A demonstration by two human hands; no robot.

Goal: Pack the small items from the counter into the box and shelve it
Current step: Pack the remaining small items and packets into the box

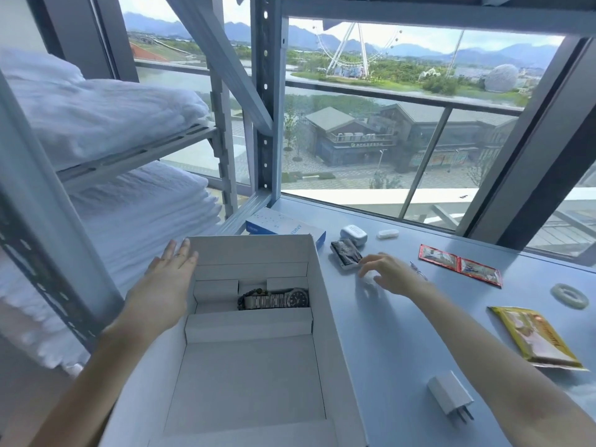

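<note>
One open white box [251, 251] stands at the left end of the counter [403, 333], with a watch [283, 299] lying in its middle compartment. The left hand [172, 262] lies flat against the box's outer left wall, fingers straight. The right hand [392, 274] hovers over the counter just beside a dark packet [345, 253], fingers loosely spread and gripping nothing visible; an earbud case [353, 234], red sachets [459, 265], a yellow packet [535, 338] and a charger [450, 396] lie outside the box.

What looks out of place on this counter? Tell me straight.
Nothing is spilled or damaged. Only the black packet sits askew, propped on a white object beneath it, just right of the box.
</note>
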